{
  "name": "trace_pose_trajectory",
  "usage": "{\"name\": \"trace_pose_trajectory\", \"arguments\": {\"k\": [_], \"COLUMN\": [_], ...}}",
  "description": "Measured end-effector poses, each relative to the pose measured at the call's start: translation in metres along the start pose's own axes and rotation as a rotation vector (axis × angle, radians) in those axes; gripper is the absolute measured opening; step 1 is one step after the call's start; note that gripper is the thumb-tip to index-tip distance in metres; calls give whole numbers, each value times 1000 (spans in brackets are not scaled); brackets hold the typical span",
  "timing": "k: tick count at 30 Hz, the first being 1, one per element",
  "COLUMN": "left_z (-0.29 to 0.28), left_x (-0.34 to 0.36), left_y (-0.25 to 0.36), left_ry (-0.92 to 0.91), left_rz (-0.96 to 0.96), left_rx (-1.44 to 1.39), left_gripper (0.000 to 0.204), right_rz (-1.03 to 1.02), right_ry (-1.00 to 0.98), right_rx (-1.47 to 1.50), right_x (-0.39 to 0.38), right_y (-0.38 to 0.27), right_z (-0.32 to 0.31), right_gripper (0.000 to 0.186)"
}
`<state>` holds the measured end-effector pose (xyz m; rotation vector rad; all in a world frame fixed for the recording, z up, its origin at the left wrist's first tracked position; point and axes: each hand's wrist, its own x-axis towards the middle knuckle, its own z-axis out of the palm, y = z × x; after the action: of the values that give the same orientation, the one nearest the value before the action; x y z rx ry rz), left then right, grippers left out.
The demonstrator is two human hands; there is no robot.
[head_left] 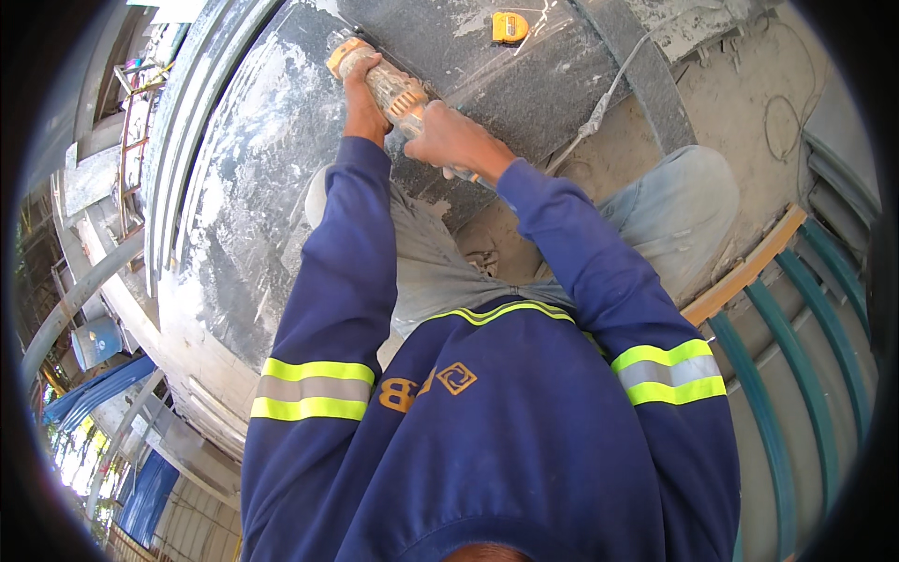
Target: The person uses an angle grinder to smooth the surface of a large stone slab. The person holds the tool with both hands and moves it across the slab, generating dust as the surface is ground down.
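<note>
A dusty orange power tool, by its shape an angle grinder (386,86), lies slantwise over a dark grey stone slab (478,70) smeared with white dust. My left hand (363,105) is wrapped round its body near the orange head, at the far left end. Further back, my right hand (454,140) grips the rear part, closed over the handle. The tool's working end is mostly hidden beyond the head, so its contact with the slab cannot be made out. A yellow tape measure (509,28) rests on the slab, right of the tool.
A pale cord with a wrapped joint (592,124) runs over dusty ground (749,94) at the right. Green metal bars (773,375) and a wooden strip (749,264) stand at lower right. Beyond the slab's left edge, a blue container (96,342) and site clutter lie lower down.
</note>
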<state>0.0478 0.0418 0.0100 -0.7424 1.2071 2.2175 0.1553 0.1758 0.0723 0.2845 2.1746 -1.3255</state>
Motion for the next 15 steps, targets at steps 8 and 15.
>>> {"name": "trace_pose_trajectory", "arguments": {"k": [8,15], "left_z": [6,5], "left_x": [-12,-14], "left_y": [-10,-8], "left_ry": [46,41], "left_rz": [-24,0], "left_rx": [-14,8], "left_gripper": [36,37], "right_rz": [48,65], "right_ry": [-22,16], "right_rx": [-27,-65], "right_x": [-18,-18], "right_y": [0,-1], "right_z": [-4,-1], "right_gripper": [46,55]}}
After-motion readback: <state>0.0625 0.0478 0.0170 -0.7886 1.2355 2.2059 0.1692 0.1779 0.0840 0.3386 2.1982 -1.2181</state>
